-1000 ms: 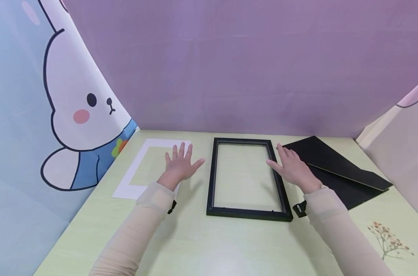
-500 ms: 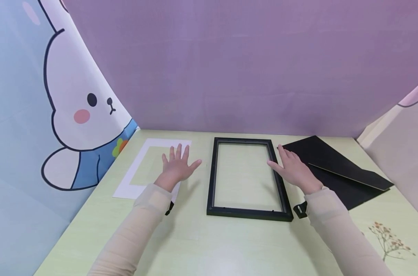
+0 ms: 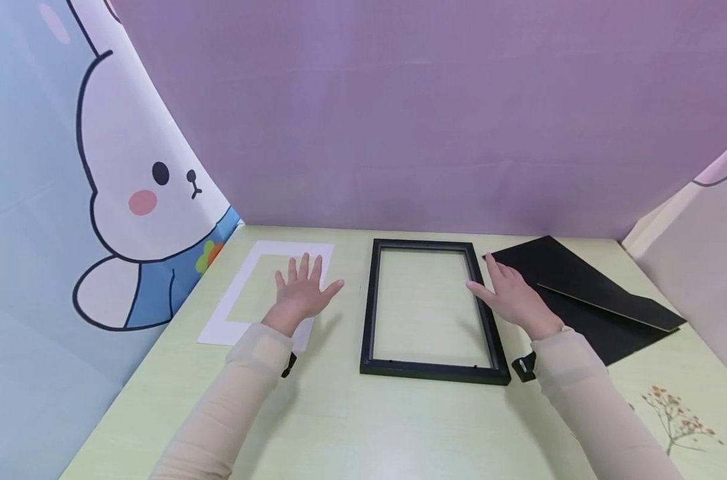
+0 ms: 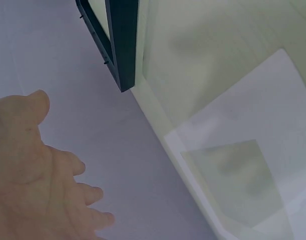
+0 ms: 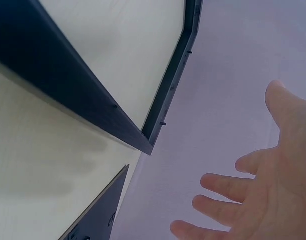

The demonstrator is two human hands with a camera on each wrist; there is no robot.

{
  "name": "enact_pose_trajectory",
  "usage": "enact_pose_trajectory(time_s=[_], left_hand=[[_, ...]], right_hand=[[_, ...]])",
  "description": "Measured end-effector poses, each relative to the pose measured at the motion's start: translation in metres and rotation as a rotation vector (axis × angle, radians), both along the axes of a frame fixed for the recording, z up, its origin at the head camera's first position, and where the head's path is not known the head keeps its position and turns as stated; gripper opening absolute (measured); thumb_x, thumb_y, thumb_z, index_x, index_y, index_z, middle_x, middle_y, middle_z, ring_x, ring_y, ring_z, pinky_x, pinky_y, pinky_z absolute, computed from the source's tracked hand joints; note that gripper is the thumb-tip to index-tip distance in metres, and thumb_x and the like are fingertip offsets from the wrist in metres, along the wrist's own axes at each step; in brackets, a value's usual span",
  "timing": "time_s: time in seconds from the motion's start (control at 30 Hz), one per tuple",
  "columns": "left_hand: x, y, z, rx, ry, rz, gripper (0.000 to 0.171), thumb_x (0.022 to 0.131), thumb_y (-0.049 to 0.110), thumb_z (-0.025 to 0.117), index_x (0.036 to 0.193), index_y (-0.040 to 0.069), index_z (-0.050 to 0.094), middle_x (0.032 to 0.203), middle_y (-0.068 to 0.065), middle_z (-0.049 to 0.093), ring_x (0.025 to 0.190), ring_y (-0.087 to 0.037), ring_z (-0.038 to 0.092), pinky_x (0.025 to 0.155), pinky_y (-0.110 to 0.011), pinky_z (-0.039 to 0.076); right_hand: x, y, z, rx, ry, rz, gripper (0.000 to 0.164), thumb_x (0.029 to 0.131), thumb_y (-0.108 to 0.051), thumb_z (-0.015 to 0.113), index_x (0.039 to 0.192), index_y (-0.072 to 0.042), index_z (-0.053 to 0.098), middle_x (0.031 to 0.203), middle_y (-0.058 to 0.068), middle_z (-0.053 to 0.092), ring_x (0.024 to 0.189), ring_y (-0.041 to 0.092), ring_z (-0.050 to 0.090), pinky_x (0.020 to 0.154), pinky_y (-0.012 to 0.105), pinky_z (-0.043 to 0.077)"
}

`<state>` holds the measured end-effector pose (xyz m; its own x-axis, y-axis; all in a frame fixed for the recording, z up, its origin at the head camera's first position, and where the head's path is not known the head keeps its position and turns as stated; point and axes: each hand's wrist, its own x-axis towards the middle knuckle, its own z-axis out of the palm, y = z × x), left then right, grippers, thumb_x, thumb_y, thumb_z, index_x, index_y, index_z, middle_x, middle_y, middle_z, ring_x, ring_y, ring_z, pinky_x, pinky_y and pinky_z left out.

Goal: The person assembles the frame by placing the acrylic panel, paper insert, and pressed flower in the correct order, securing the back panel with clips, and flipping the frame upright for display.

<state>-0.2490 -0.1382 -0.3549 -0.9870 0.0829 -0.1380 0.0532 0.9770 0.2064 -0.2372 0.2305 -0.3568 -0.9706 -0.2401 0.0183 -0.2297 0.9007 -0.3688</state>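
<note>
A black picture frame (image 3: pixel 438 373) with an open middle lies flat at the centre of the table. To its left is a white mat board (image 3: pixel 222 332) with a rectangular cutout. My left hand (image 3: pixel 297 297), fingers spread, hovers over the mat's right side and holds nothing. Over the frame's right side, my right hand (image 3: pixel 510 297) hovers with straight fingers and thumb apart, its palm bare in the right wrist view. A black backing board (image 3: pixel 555 267) with a raised, angled flap lies at the right, partly behind the right hand and sleeve.
The pale green table (image 3: pixel 363 427) meets a purple cloth backdrop (image 3: pixel 399 133) behind the frame. At the left hangs a cloth with a printed rabbit (image 3: pixel 141 220). A dried-flower pattern (image 3: pixel 678 417) shows on the table at the lower right.
My left hand has drifted left and slightly nearer, away from the frame and further over the mat. The right hand, frame and backing board have hardly moved.
</note>
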Motion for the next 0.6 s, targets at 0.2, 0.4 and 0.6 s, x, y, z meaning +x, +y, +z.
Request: enact_pose_trajectory(time_s=[0.2, 0.4, 0.6], left_hand=[[0.002, -0.004, -0.002, 0.010, -0.001, 0.011, 0.078, 0.093, 0.061, 0.024, 0.148, 0.011, 0.001, 0.151, -0.017, -0.007, 0.134, -0.038, -0.013, 0.102, -0.059, -0.009], [0.002, -0.008, -0.007, 0.003, -0.006, 0.025, 0.078, 0.093, 0.060, 0.025, 0.148, 0.011, 0.001, 0.151, -0.017, -0.007, 0.134, -0.039, -0.012, 0.102, -0.060, -0.008], [0.002, -0.015, -0.012, -0.003, -0.012, 0.034, 0.079, 0.092, 0.061, 0.024, 0.148, 0.010, 0.002, 0.151, -0.018, -0.006, 0.133, -0.040, -0.012, 0.102, -0.060, -0.007]], right_hand=[[-0.001, 0.001, -0.003, -0.002, -0.001, 0.000, 0.086, 0.094, -0.056, 0.034, 0.143, 0.008, 0.004, 0.142, 0.035, 0.015, 0.129, 0.049, 0.013, 0.101, 0.059, 0.015], [0.001, 0.002, -0.005, -0.016, -0.009, 0.009, 0.086, 0.094, -0.055, 0.035, 0.143, 0.010, 0.005, 0.142, 0.035, 0.014, 0.128, 0.049, 0.015, 0.101, 0.059, 0.015], [0.000, 0.002, -0.007, -0.017, -0.018, 0.009, 0.087, 0.094, -0.056, 0.034, 0.142, 0.010, 0.005, 0.142, 0.035, 0.014, 0.128, 0.050, 0.015, 0.101, 0.059, 0.015]])
